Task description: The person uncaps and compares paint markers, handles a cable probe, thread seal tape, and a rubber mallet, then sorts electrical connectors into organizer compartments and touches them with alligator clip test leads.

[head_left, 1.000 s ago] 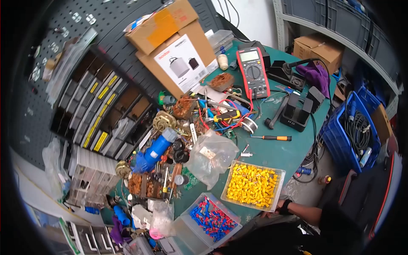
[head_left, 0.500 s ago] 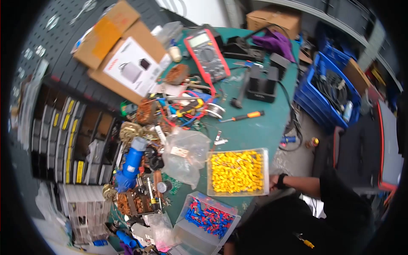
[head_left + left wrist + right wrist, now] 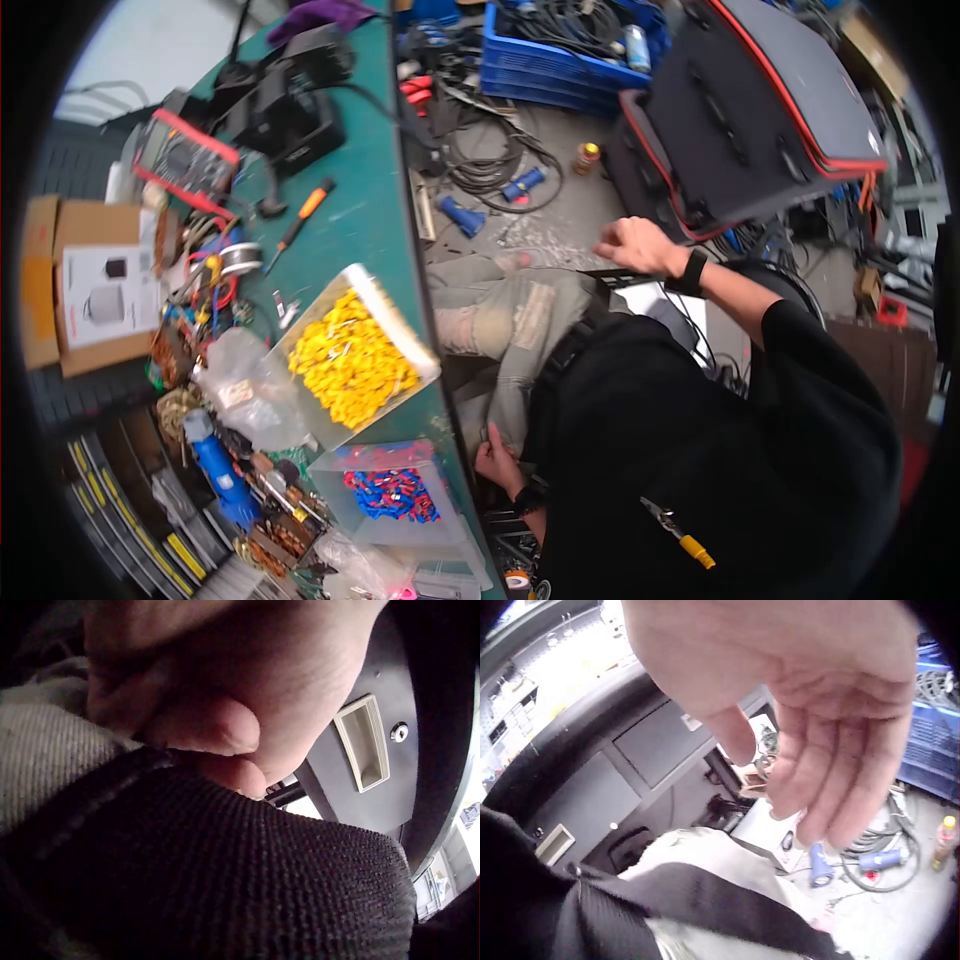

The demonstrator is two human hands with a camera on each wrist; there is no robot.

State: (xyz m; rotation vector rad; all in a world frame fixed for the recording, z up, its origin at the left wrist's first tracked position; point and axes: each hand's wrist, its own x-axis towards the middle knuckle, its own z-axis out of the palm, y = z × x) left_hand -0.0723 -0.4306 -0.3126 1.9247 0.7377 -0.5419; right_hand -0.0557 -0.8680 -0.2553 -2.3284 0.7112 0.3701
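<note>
My left hand [image 3: 498,460] is low beside the table edge, against the grey trousers [image 3: 500,320]. In the left wrist view its fingers [image 3: 214,726] curl loosely next to black woven fabric [image 3: 247,877], with nothing visible between them. My right hand [image 3: 640,246] is raised over the floor on the far side of the lap, away from the table. The right wrist view shows its fingers [image 3: 832,772] relaxed and nothing in the palm. Nearest on the table are a clear box of yellow crimp connectors [image 3: 350,360] and an open box of red and blue connectors [image 3: 392,495].
An orange-handled screwdriver [image 3: 303,222], a red multimeter [image 3: 187,160] and a plastic bag [image 3: 250,385] lie on the green table [image 3: 365,200]. Cables [image 3: 495,160], blue plugs [image 3: 462,216], a blue crate [image 3: 560,70] and a dark case [image 3: 720,120] occupy the floor. A yellow-handled clip [image 3: 680,535] hangs on the black shirt.
The head view has swung right and down, toward the lap and floor. My right hand has left the side of the yellow connector box and lifted away; the left hand has come into view.
</note>
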